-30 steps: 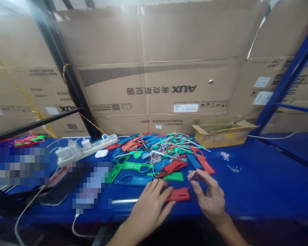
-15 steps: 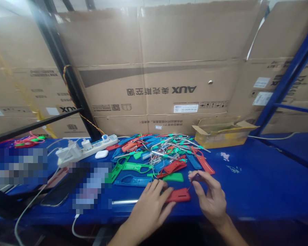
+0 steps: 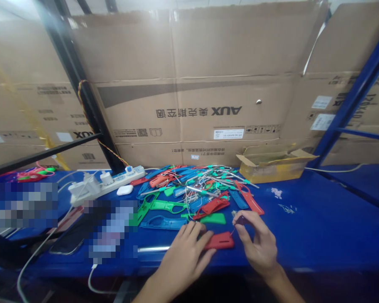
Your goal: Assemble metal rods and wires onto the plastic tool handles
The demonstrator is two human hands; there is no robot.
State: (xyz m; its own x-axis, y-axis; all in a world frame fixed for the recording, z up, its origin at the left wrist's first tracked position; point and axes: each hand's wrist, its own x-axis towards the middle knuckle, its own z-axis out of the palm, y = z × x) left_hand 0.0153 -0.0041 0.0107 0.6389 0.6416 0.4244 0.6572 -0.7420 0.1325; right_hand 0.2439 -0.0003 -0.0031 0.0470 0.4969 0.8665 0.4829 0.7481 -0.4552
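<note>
Edge of blue table [image 3: 322,240] nearest, just below left hand [image 3: 189,248] and right hand [image 3: 260,242]. Left closed down over red handle [image 3: 220,240], keeping it flat on table; metal rod [image 3: 153,249] jutting out leftward, join hidden under palm. Right pinched tight, thumb against forefinger, on small dark part [image 3: 241,220] near handle's right end, thin wire [image 3: 232,232] between. Room to shift rightward, pink scraps [image 3: 276,192] and white scraps [image 3: 287,208] farther back. Off to left, dark phone [image 3: 77,227], then white case [image 3: 125,190] beside power strip [image 3: 126,180] loaded with plugs [image 3: 106,177]. Just beyond hands, crowded heap [image 3: 211,205] of red, green and blue shells, rods and wires, limiting forward room. Behind, to right, open carton [image 3: 273,172], flaps spread; cannot tell contents. Farthest, cardboard wall [image 3: 208,50] between black post [image 3: 91,101] and blue post [image 3: 353,97], bearing "AUX" and Chinese characters upside down, plus white label [image 3: 229,134], too small to read. Past blue post, "120" printed sideways.
</note>
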